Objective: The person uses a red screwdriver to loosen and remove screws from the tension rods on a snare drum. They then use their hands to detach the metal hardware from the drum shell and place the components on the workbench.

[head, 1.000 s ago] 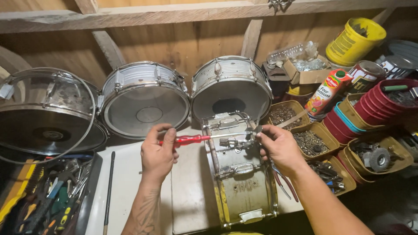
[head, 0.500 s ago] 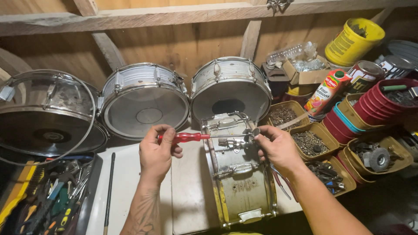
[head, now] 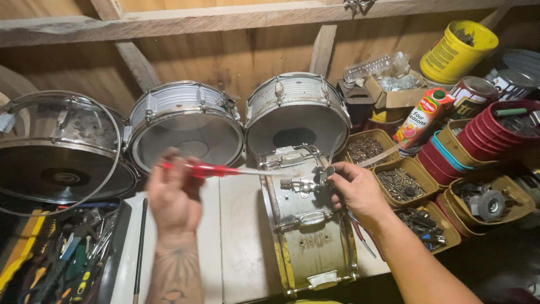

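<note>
At centre frame, two hands work on a snare drum lying on its side on a white bench.

Left hand, blurred, is closed around the red handle of a screwdriver whose shaft runs right to the metal fitting on the drum shell. Right hand pinches that fitting from the other side, fingers closed on it. Behind, along the upper half, three more drums lean against a wooden wall. Trays of screws fill the right side; a tool tray sits lower left.
</note>
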